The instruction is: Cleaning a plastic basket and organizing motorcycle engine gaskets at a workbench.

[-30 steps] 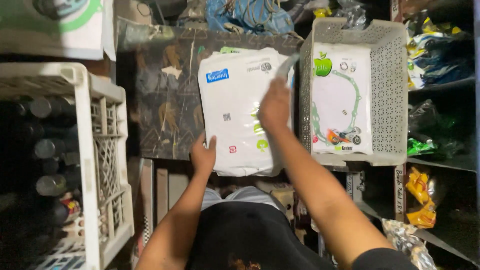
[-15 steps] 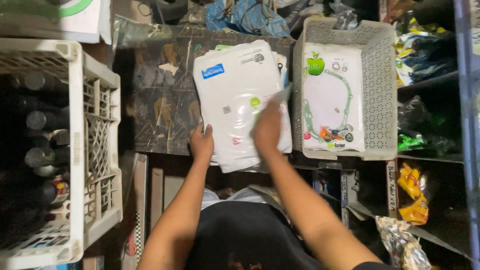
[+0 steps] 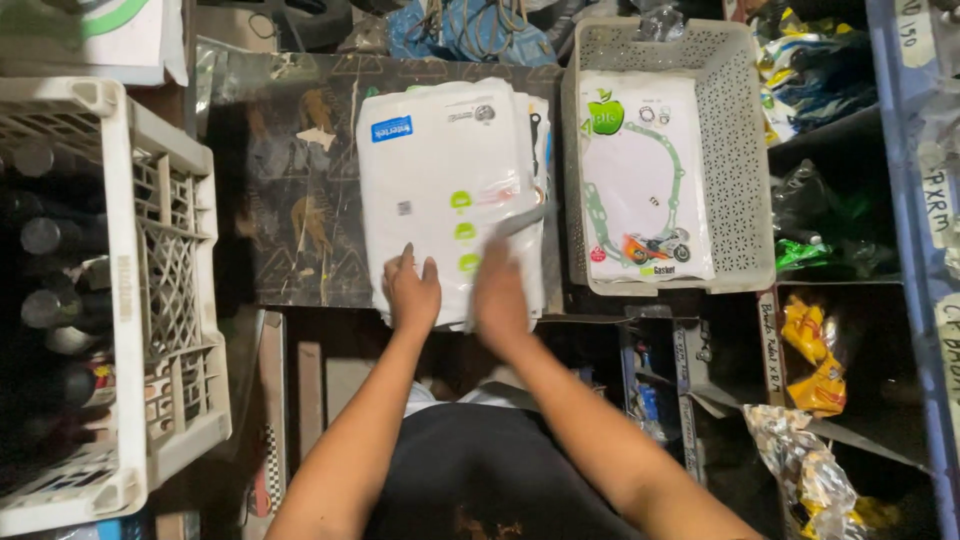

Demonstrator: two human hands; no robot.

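Note:
A stack of flat white plastic packets [image 3: 440, 180] lies on a dark patterned board [image 3: 290, 200] in front of me. My left hand [image 3: 411, 291] rests flat on the stack's near edge, fingers spread. My right hand [image 3: 500, 290] is blurred beside it, on the near right part of the top packet, whose right corner [image 3: 525, 218] is lifted; whether the fingers grip it is unclear. A grey perforated basket [image 3: 740, 150] to the right holds a similar white packet [image 3: 640, 180] with a gasket shape and a small motorbike picture.
A white plastic crate [image 3: 170, 300] with dark bottles stands at the left. Shelves at the right hold coloured packets [image 3: 815, 360] and crinkled foil bags [image 3: 810, 470]. Blue fabric and cables [image 3: 470, 30] lie beyond the board. A blue shelf post [image 3: 915, 250] runs down the right edge.
My right hand has pulled back from the far right of the stack to its near edge. The left hand stays on the near edge. The view has shifted slightly.

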